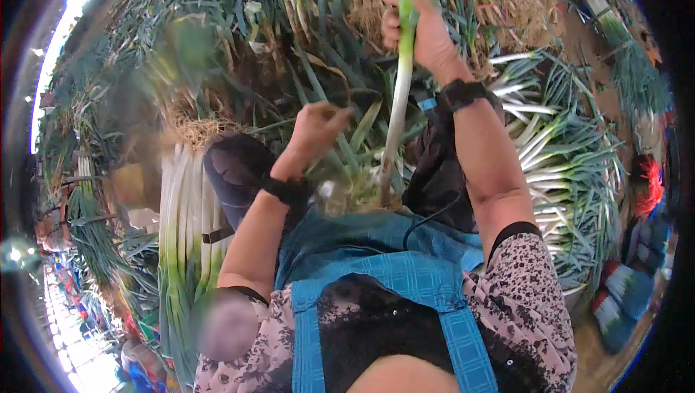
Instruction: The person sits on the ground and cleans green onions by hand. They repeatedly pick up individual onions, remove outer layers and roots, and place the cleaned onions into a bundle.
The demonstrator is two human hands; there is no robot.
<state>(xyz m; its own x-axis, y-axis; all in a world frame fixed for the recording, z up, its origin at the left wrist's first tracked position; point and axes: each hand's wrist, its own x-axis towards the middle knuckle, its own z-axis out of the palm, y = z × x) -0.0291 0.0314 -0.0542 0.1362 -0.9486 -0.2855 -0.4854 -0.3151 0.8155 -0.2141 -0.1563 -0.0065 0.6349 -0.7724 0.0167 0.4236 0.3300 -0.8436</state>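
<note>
My right hand (429, 35) grips a large green onion or leek (400, 86) around its green upper part. The white shaft hangs down and its root end reaches the blue apron (374, 235) at my lap. My left hand (320, 130), blurred, is to the left of the shaft and apart from it, with curled fingers; whether it holds anything is unclear. Loose green leaves (366, 121) lie between my hands and beneath them. Dark bands circle both wrists.
Trimmed onions with white shafts (543, 176) are piled at right. A bundle with thick white shafts (184, 192) stands by my left knee. Untrimmed onions with dry roots (516, 2) lie ahead. Blue, red and white gloves or shoes (619, 295) are at far right.
</note>
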